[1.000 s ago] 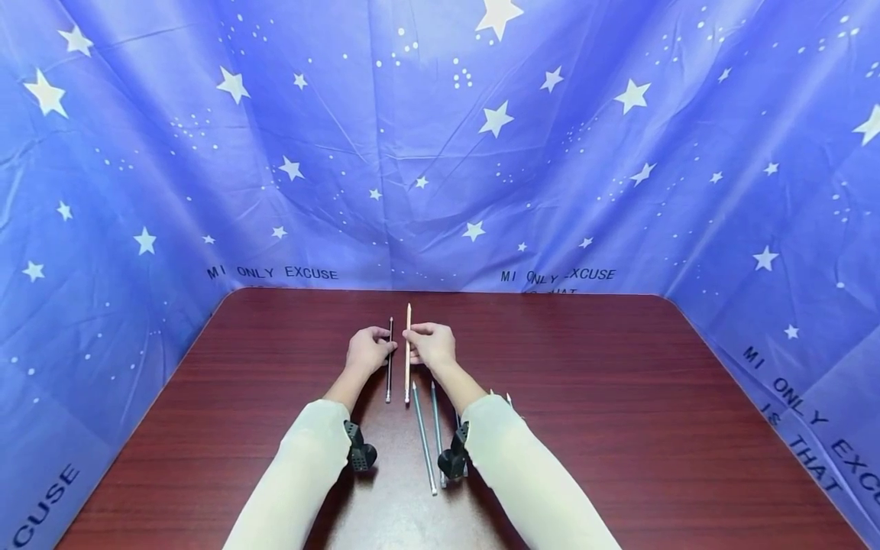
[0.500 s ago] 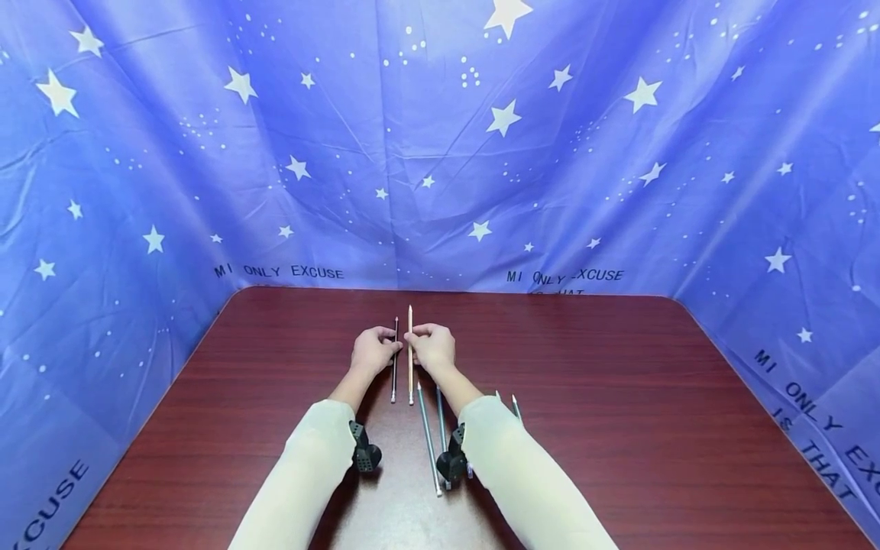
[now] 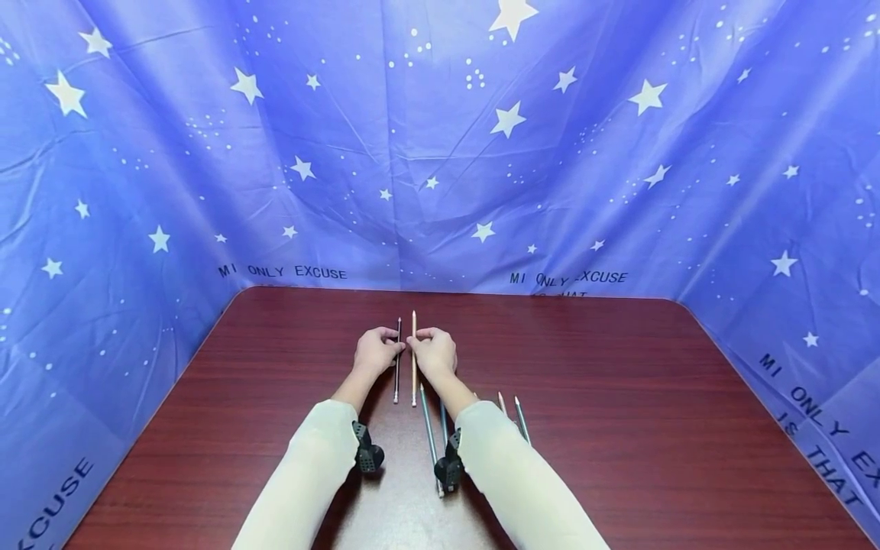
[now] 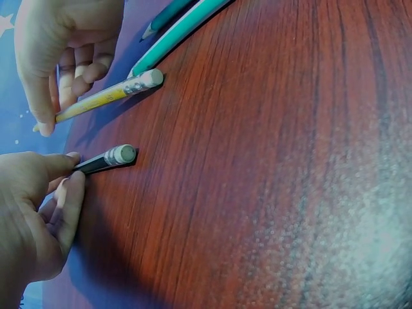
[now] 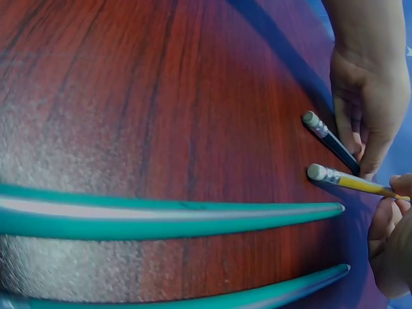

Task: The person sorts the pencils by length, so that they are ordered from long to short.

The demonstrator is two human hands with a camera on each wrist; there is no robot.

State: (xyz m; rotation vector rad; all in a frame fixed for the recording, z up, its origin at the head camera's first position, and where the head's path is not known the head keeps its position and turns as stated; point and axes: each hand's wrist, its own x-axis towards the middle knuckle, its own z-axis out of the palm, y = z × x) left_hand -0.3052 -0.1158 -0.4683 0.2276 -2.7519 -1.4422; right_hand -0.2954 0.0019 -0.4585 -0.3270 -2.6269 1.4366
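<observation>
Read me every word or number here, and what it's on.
"MI ONLY EXCUSE": back cloth, twice, right one creased.
Beneath both: mostly hidden text.
"MI ONLY EX": right cloth, cut off.
"IS THAT": right cloth.
"CUSE": left cloth, start cut off.
Yellow pencil: any print too blurred.

To the right of the yellow pencil (image 4: pixel 103 98), the right sleeve (image 3: pixel 525 477) hides most of the farther pencils (image 3: pixel 522 416), so I can't count them. Beside the yellow pencil, two teal pencils (image 5: pixel 161 225) run off the right wrist view's edge, their near ends cut away.
</observation>
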